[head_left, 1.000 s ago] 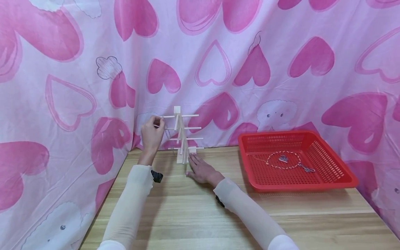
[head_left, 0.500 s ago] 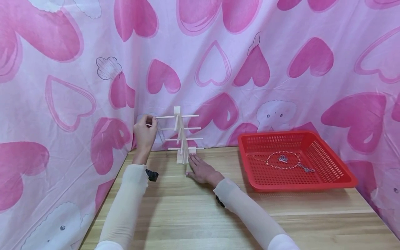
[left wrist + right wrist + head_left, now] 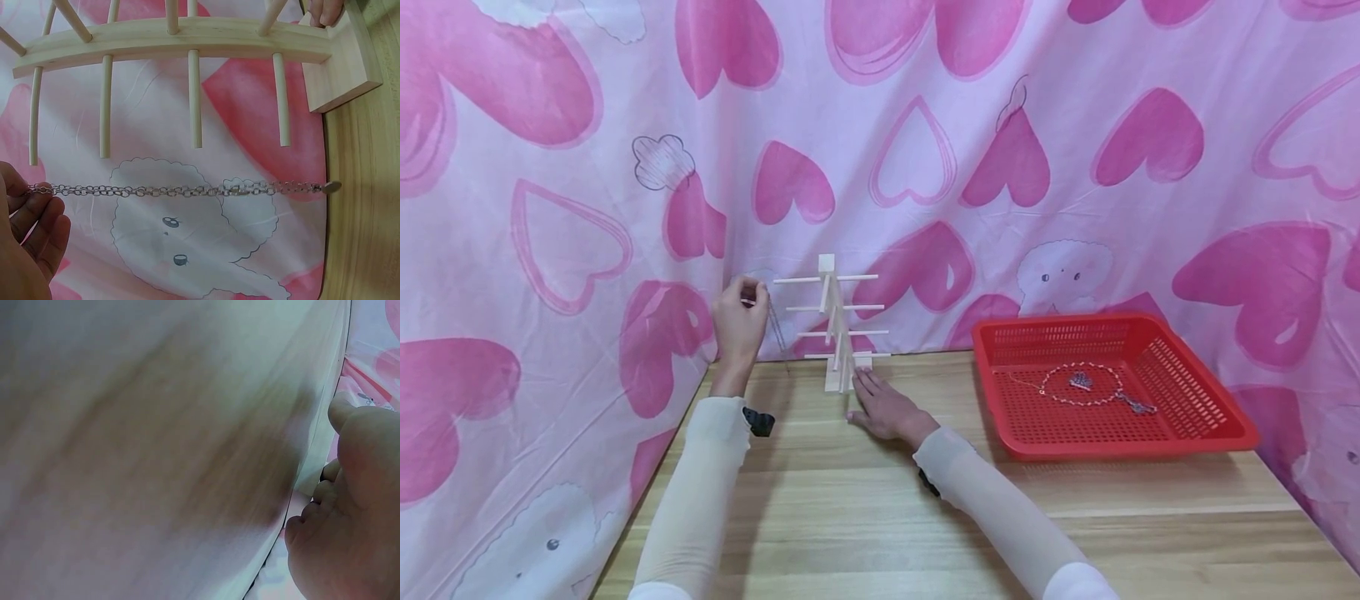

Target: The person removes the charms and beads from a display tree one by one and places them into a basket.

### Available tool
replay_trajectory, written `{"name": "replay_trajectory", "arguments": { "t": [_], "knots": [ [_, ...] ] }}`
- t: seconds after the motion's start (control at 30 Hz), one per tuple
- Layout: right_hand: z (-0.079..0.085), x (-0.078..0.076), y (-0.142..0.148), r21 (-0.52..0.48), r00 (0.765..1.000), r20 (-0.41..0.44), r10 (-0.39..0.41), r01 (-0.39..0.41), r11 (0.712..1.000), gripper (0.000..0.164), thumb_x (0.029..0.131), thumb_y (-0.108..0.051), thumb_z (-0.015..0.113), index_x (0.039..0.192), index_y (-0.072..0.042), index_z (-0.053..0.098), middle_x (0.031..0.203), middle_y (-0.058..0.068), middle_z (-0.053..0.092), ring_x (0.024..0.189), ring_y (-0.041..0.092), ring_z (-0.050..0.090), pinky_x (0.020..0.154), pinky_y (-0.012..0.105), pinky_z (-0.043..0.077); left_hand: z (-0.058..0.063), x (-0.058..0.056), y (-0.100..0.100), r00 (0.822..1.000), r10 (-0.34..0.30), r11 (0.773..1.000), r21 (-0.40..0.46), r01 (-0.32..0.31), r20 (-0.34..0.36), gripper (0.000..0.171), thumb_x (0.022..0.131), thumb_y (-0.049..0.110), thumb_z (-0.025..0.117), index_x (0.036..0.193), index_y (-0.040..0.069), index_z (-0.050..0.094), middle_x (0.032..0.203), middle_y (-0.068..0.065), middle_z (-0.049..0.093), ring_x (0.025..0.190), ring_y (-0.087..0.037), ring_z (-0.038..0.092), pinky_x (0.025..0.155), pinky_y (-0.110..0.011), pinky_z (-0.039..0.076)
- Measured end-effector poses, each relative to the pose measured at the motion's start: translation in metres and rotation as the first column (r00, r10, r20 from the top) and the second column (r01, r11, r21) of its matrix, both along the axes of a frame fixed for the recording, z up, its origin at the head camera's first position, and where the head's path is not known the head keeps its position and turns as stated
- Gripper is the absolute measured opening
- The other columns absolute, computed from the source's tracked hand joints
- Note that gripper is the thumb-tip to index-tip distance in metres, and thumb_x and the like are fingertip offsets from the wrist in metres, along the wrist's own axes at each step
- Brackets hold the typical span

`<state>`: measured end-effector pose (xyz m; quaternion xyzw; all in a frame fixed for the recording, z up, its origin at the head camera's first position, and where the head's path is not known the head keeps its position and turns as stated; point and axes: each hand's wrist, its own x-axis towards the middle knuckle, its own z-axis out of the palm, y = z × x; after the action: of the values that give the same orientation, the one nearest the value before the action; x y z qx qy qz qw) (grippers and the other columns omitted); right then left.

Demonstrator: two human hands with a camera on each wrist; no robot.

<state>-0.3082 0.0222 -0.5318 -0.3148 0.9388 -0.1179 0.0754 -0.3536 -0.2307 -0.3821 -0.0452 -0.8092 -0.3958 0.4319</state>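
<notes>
A pale wooden rack (image 3: 838, 325) with rows of pegs stands upright at the back of the table. To its left, my left hand (image 3: 739, 329) pinches a silver chain necklace (image 3: 156, 190) between thumb and fingertips. The chain hangs down clear of the pegs (image 3: 195, 100), with a small flat pendant (image 3: 332, 187) at its lower end. My right hand (image 3: 887, 410) rests its extended fingers on the rack's base (image 3: 350, 62). In the right wrist view that hand (image 3: 356, 494) shows only partly.
A red perforated basket (image 3: 1120, 452) stands on the right of the wooden table (image 3: 850, 517). Inside lie a beaded necklace (image 3: 1081, 404) and some small silver jewelry (image 3: 1080, 381). A pink heart-patterned curtain (image 3: 910, 150) hangs close behind the rack and along the left side.
My left hand has drawn leftward, away from the rack's left pegs, carrying the necklace, which now hangs apart from them. The right hand has stayed on the base.
</notes>
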Motion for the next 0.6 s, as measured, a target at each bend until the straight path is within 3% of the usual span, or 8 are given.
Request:
{"name": "replay_trajectory", "arguments": {
  "t": [0.27,0.43,0.6],
  "knots": [
    [0.002,0.000,0.001,-0.001,1.000,0.018,-0.006,0.006,1.000,0.079,0.114,-0.048,0.043,0.170,0.000,0.014,0.180,0.016,0.009,0.168,0.032,0.008,0.138,0.042,0.015,-0.001,0.005,-0.003,0.999,-0.014,0.999,0.045,0.013,0.031,0.015,0.098,0.010,0.067,0.095,-0.004,0.072,0.084,-0.022,0.075,0.075,-0.029,0.070,0.067,-0.006,0.043],
    [0.006,0.000,0.003,-0.056,0.998,0.060,-0.022,0.025,0.998,0.078,0.114,-0.047,0.042,0.171,-0.002,0.014,0.180,0.015,0.009,0.168,0.031,0.008,0.137,0.043,0.017,0.000,0.008,-0.004,0.999,-0.021,0.999,0.047,0.020,0.032,0.014,0.098,0.010,0.067,0.094,-0.003,0.072,0.083,-0.021,0.076,0.073,-0.024,0.068,0.066,-0.004,0.043],
    [0.015,-0.004,0.006,-0.102,0.998,0.032,-0.051,0.054,0.993,0.070,0.114,-0.042,0.045,0.169,-0.003,0.025,0.177,0.016,0.025,0.166,0.031,0.022,0.135,0.045,0.025,0.001,0.011,-0.005,1.000,-0.027,0.999,0.037,0.026,0.007,0.014,0.097,0.009,0.068,0.093,-0.003,0.073,0.083,-0.021,0.076,0.072,-0.024,0.068,0.066,-0.002,0.043]
  ]
}}
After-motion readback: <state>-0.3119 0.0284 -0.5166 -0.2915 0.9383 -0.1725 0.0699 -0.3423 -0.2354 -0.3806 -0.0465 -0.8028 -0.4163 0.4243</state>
